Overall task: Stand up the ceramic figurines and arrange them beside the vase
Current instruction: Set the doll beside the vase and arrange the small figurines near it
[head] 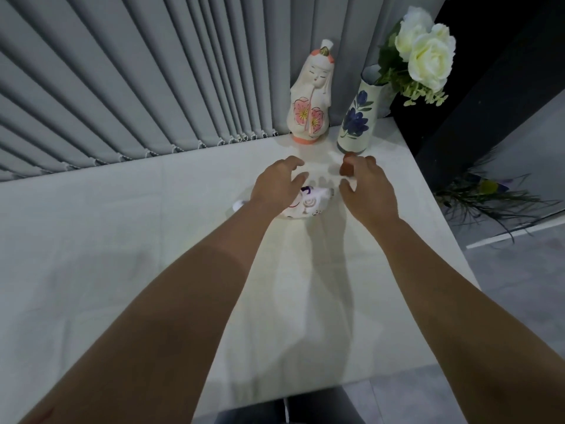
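Observation:
A tall white figurine with pink flowers [310,96] stands upright at the back of the white table [122,240], just left of the white vase with blue flowers [356,117]. A second white figurine with purple marks [308,203] lies on its side in the middle. My left hand [276,185] hovers over it with fingers spread, not gripping it. My right hand [367,185] is to its right, fingers apart, above a small reddish-brown object [347,167] in front of the vase; whether it touches that object I cannot tell.
White artificial roses [425,53] lean out of the vase to the right. Grey vertical blinds [137,87] hang behind the table. The table's right edge drops to a grey floor with dark foliage [489,197] lying there.

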Demonstrator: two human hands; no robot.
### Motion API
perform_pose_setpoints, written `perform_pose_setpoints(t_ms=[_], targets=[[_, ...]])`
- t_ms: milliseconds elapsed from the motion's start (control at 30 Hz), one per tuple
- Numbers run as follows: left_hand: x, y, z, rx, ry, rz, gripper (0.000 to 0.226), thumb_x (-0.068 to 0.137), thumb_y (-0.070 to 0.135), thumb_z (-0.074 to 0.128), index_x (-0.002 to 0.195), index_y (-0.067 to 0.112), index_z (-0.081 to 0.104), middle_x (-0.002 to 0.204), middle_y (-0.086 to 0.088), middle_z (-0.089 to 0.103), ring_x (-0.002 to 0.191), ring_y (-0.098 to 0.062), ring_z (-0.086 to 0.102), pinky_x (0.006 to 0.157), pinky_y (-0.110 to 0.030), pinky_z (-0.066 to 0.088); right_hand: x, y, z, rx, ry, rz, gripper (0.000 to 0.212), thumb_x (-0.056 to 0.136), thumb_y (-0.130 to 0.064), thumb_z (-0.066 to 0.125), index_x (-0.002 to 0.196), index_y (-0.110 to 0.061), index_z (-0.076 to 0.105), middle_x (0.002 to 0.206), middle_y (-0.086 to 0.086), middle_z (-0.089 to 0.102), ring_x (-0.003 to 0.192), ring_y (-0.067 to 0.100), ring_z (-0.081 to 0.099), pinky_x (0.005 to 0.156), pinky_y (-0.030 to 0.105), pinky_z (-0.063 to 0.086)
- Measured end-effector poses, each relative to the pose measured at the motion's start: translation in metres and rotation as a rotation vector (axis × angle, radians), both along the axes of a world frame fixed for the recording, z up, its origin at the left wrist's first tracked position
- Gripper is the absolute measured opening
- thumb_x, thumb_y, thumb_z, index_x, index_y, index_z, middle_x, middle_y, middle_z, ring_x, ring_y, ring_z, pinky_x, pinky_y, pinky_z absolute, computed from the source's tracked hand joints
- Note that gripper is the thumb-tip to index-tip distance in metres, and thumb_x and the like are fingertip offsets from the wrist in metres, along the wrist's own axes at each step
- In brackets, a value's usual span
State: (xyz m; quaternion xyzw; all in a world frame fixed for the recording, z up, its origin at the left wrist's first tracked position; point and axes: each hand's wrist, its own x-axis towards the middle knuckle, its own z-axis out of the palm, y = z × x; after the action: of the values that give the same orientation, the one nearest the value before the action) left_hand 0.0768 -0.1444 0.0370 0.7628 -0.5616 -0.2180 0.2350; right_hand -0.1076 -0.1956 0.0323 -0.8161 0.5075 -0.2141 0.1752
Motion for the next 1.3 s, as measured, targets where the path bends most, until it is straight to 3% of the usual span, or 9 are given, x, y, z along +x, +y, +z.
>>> perform_pose_setpoints(t_ms=[167,367,533,633,800,933,1133,1300], targets=[[0.024,0.037,-0.005,-0.033,-0.037,0.064,0.035,0.099,0.03,0.049,0.131,0.018,0.055,0.132,-0.006,0.06,0.122,-0.024,0.056,0.097,-0.035,0.045,0.024,0.024,-0.003,0.115,0.025,0.17,0.056,0.088,-0.026,0.065,0.138,-0.01,0.047,0.14,0.01,0.053,0.131,0.026,0.047,0.107,0.039,0.041],[0.055,0.065,-0.015,0.004,-0.09,0.092,0.039,0.101,0.029,0.046,0.136,0.015,0.051,0.14,-0.009,0.053,0.131,-0.026,0.047,0.106,-0.041,0.042,0.043,0.033,-0.01,0.175,0.171,0.215,0.072,0.079,-0.025,0.072,0.143,-0.011,0.042,0.14,0.01,0.054,0.128,0.028,0.049,0.108,0.037,0.035],[0.07,0.084,-0.026,0.123,-0.084,0.04,0.047,0.099,0.037,0.047,0.141,0.017,0.045,0.144,-0.008,0.047,0.133,-0.027,0.043,0.107,-0.04,0.039,0.053,0.036,-0.021,0.082,0.292,0.165,0.068,0.077,-0.033,0.075,0.136,-0.013,0.049,0.129,0.011,0.061,0.118,0.031,0.055,0.101,0.04,0.042],[0.075,0.089,-0.03,0.171,-0.098,-0.012,0.051,0.095,0.035,0.056,0.141,0.017,0.044,0.139,-0.009,0.05,0.127,-0.028,0.048,0.1,-0.039,0.042,0.056,0.037,-0.027,0.007,0.371,0.128,0.058,0.076,-0.034,0.073,0.129,-0.016,0.054,0.12,0.013,0.059,0.108,0.032,0.055,0.09,0.041,0.046],[0.077,0.088,-0.036,0.187,-0.124,-0.011,0.039,0.094,0.029,0.056,0.13,0.018,0.049,0.119,-0.011,0.057,0.108,-0.032,0.058,0.084,-0.039,0.045,0.061,0.034,-0.031,0.036,0.406,0.103,0.049,0.079,-0.029,0.07,0.122,-0.015,0.053,0.111,0.011,0.06,0.1,0.03,0.056,0.083,0.038,0.047],[0.079,0.082,-0.038,0.162,-0.114,-0.012,0.034,0.094,0.027,0.055,0.127,0.017,0.052,0.117,-0.011,0.06,0.107,-0.032,0.059,0.082,-0.036,0.045,0.061,0.033,-0.033,0.041,0.387,0.111,0.042,0.079,-0.025,0.068,0.117,-0.015,0.053,0.103,0.009,0.064,0.089,0.028,0.06,0.074,0.032,0.042],[0.08,0.065,-0.036,0.159,-0.111,-0.041,0.032,0.095,0.026,0.053,0.125,0.015,0.053,0.12,-0.009,0.06,0.108,-0.032,0.059,0.085,-0.037,0.045,0.057,0.031,-0.034,0.088,0.331,0.122,0.042,0.077,-0.027,0.069,0.114,-0.016,0.053,0.1,0.007,0.064,0.086,0.027,0.06,0.076,0.033,0.047],[0.083,0.042,-0.034,0.119,-0.117,-0.065,0.031,0.094,0.023,0.054,0.125,0.015,0.054,0.119,-0.011,0.06,0.106,-0.033,0.059,0.082,-0.037,0.046,0.054,0.021,-0.035,0.123,0.212,0.065,0.047,0.074,-0.03,0.074,0.115,-0.018,0.054,0.105,0.005,0.065,0.095,0.026,0.061,0.084,0.038,0.052]])
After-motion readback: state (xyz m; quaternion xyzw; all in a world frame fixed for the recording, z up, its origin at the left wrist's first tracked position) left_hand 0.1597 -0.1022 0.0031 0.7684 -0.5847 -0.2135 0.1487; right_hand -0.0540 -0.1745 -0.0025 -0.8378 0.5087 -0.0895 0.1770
